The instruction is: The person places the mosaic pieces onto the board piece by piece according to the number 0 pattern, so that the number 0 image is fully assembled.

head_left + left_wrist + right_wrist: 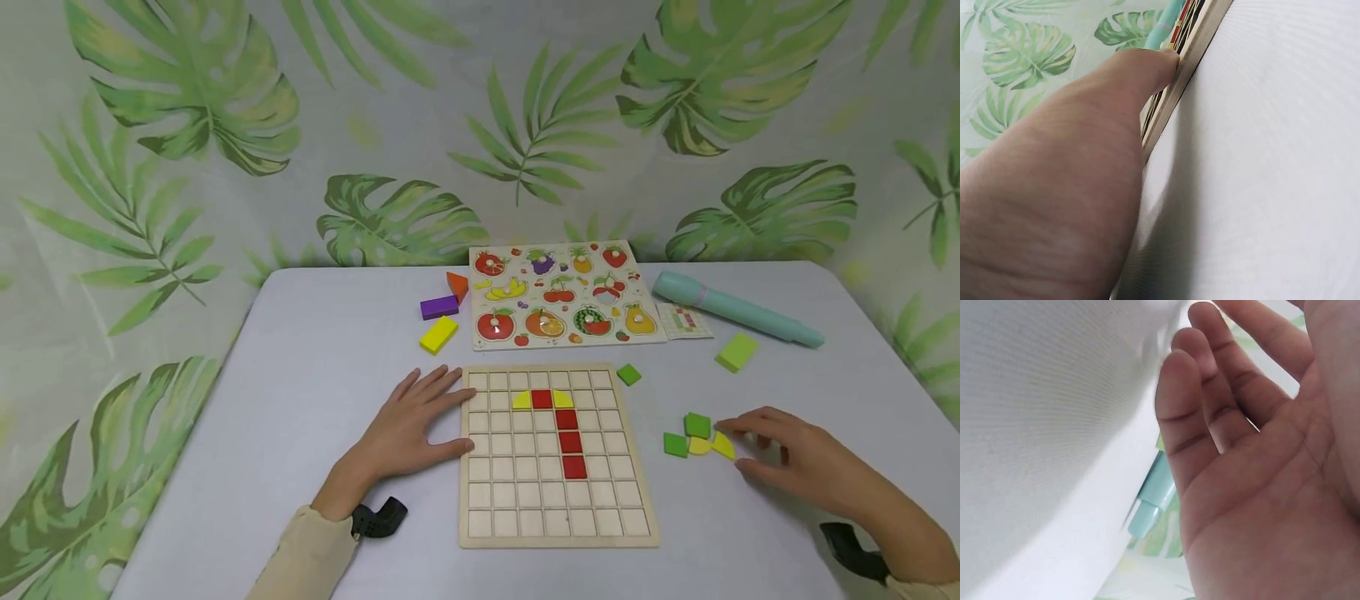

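A wooden grid board [480,523] lies on the table. A row across its upper part has a red square [541,399] between two yellow curved pieces, with several red squares running down below the right one. My left hand [405,425] rests at the board's left edge, fingers extended and thumb touching the rim; the left wrist view shows the thumb [1147,72] at that edge. My right hand [806,454] is beside a yellow curved piece [723,445], index finger and thumb apart at its two ends. Next to it lie another yellow piece [699,446] and two green squares [675,444].
Behind the board lies a fruit puzzle [555,304], with a teal tube-shaped object [738,310] and a small printed card [686,322] to its right. Purple [438,307], yellow [438,335] and orange [457,286] blocks sit left; a green block [737,352] and green square [628,374] sit right.
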The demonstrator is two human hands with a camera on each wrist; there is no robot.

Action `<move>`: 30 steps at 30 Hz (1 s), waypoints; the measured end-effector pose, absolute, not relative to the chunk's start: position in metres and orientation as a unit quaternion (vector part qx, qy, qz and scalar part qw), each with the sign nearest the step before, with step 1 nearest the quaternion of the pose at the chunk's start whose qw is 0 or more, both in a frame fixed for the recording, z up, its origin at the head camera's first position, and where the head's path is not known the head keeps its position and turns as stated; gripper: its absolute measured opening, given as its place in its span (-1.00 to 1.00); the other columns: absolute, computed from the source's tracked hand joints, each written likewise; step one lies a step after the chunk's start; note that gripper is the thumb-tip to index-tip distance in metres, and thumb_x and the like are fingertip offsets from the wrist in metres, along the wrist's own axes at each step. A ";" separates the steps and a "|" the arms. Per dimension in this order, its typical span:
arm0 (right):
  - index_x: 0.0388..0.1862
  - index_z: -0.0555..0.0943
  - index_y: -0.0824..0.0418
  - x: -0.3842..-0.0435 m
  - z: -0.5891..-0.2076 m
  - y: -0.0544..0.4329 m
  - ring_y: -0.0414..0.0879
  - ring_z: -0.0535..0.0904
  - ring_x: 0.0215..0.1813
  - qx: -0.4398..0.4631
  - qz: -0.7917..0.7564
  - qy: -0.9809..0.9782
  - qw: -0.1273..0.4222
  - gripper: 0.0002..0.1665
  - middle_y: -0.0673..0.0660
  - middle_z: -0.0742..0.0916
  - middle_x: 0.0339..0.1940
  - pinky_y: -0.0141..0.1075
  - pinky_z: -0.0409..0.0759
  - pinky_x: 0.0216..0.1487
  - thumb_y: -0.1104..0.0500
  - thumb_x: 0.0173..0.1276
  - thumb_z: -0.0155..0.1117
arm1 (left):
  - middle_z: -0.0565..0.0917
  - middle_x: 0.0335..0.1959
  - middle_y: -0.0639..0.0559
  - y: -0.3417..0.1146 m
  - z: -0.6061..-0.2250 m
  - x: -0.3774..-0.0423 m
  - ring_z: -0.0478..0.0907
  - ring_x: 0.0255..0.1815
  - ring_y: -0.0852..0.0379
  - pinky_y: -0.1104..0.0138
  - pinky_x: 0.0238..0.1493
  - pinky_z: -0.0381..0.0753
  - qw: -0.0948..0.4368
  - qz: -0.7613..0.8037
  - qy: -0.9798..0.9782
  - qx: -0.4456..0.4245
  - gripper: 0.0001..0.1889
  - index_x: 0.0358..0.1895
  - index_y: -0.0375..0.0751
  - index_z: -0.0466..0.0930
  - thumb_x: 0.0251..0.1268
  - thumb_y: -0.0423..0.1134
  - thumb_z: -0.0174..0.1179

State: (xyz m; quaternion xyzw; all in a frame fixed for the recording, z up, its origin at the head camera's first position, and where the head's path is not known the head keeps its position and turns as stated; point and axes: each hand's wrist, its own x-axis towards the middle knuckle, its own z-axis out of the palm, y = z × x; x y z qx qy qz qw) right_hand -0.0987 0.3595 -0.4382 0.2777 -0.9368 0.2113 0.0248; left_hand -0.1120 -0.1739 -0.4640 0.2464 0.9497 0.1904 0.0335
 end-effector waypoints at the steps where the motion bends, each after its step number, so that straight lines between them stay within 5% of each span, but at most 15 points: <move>1: 0.11 0.71 0.09 -0.099 -0.439 0.360 -0.41 0.44 -0.23 0.281 0.211 -0.936 0.024 -0.34 -0.11 0.69 -0.06 -0.45 0.46 -0.42 0.34 -0.03 0.68 | 0.17 0.67 0.14 -0.174 -0.465 -0.112 -0.02 0.71 0.07 0.01 0.71 -0.21 0.032 0.190 0.950 0.247 -0.23 0.55 0.26 0.36 0.29 0.38 0.20; 13: -0.02 0.72 -0.07 -0.103 -0.440 0.357 -0.42 0.51 -0.12 0.267 0.215 -0.939 0.002 -0.48 -0.09 0.71 -0.04 -0.43 0.54 -0.37 0.14 0.00 0.72 | 0.20 0.66 0.10 -0.174 -0.462 -0.111 0.03 0.70 0.04 -0.02 0.70 -0.15 0.019 0.197 0.947 0.254 -0.23 0.53 0.21 0.39 0.29 0.37 0.22; 22: -0.14 0.70 -0.11 -0.098 -0.441 0.346 -0.40 0.51 -0.21 0.281 0.232 -0.930 0.045 -0.47 -0.21 0.69 -0.17 -0.59 0.49 -0.33 0.23 -0.08 0.74 | 0.18 0.67 0.14 -0.174 -0.462 -0.111 0.00 0.71 0.08 0.02 0.71 -0.20 0.030 0.195 0.949 0.247 -0.23 0.54 0.25 0.37 0.30 0.39 0.20; 30: -0.13 0.75 -0.08 -0.093 -0.428 0.320 -0.38 0.47 -0.26 0.280 0.229 -0.931 0.052 -0.51 -0.20 0.64 -0.13 -0.53 0.47 -0.41 0.24 -0.05 0.73 | 0.19 0.66 0.13 -0.174 -0.462 -0.112 0.01 0.71 0.07 0.02 0.71 -0.19 0.029 0.197 0.948 0.249 -0.24 0.53 0.23 0.39 0.30 0.38 0.20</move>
